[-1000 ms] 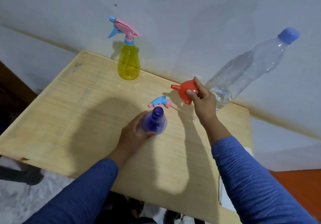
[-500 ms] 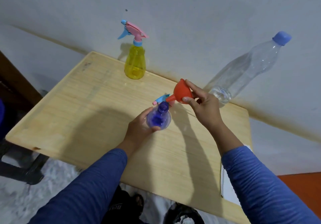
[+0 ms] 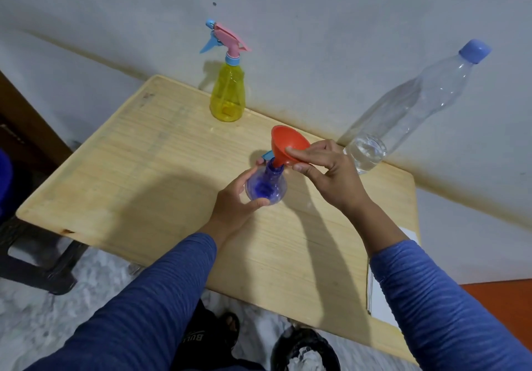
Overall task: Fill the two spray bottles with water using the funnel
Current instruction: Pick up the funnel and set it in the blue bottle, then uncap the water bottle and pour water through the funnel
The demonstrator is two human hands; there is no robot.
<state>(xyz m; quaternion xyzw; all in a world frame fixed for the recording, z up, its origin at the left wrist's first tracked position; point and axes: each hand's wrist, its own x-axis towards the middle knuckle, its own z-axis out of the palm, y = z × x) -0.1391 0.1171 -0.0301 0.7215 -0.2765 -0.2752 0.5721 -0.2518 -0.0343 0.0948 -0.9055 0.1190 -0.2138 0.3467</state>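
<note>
A blue spray bottle (image 3: 266,188) without its spray head stands mid-table, and my left hand (image 3: 234,202) grips its body. My right hand (image 3: 331,175) pinches the rim of a red funnel (image 3: 288,146), whose spout sits tilted in the blue bottle's open neck. The removed spray head (image 3: 267,155) lies just behind the bottle, mostly hidden. A yellow spray bottle (image 3: 228,94) with a pink and blue spray head stands at the table's far edge. A clear water bottle (image 3: 408,108) with a blue cap stands at the far right, holding a little water.
The wooden table (image 3: 144,169) stands against a pale wall. White paper (image 3: 383,298) sticks out under its right edge. A dark stool frame (image 3: 37,267) is on the floor to the left, and a sandalled foot (image 3: 230,327) shows below the near edge.
My right hand carried the funnel left from beside the water bottle, turned it spout-down and set the spout into the blue bottle's neck. My left hand kept hold of the bottle.
</note>
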